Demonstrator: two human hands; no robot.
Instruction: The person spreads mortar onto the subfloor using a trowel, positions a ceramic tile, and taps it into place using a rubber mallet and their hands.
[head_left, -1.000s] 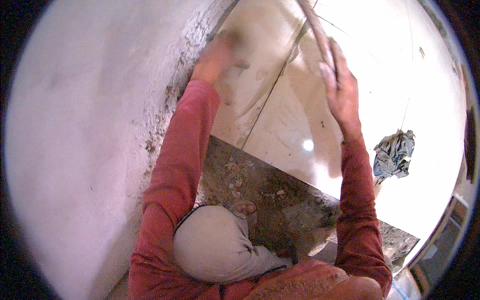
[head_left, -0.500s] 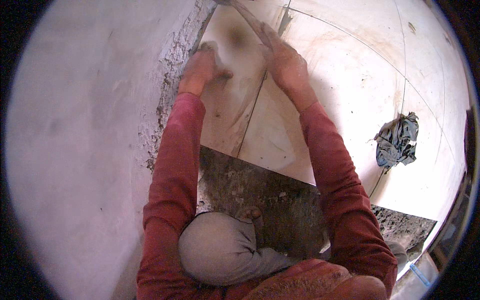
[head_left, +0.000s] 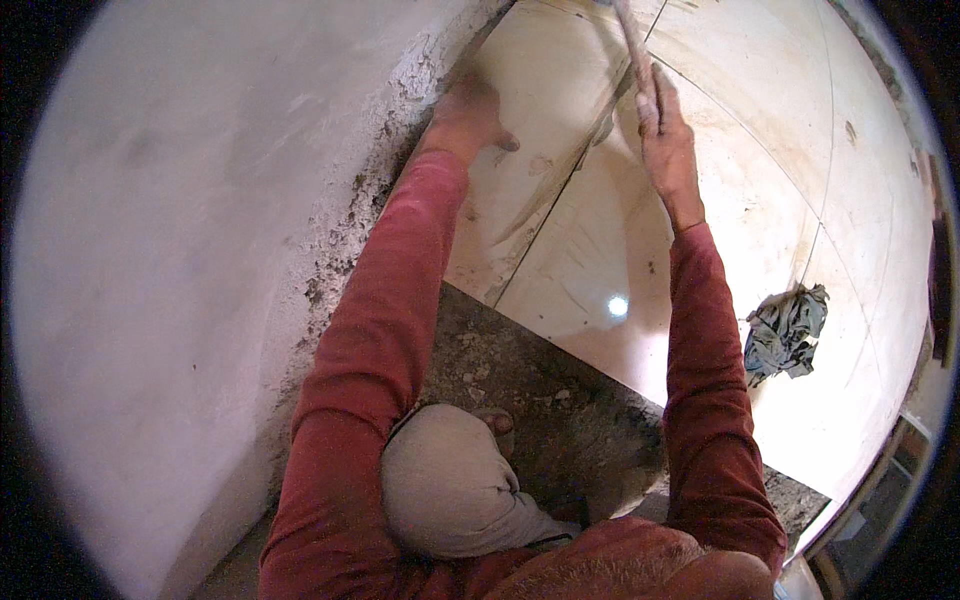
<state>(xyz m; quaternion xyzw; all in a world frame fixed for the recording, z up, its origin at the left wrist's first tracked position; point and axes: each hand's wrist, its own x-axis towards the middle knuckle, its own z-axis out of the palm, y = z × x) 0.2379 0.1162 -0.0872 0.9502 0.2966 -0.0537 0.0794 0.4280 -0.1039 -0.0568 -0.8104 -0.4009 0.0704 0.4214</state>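
A plaster wall, pitted along its foot, is met by smooth, smeared tiles, where the left hand is placed, thumb spread, its blurred fingers too unclear to be told open or closed. Coarse, dark soil is bordered by the tiles; above them a slim handle is gripped by the right hand, and farther right a crumpled grey bundle is seen.

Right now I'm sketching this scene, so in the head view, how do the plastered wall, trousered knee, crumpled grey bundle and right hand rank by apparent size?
Largest first:
1. Plastered wall
2. Trousered knee
3. Crumpled grey bundle and right hand: too alike to rank
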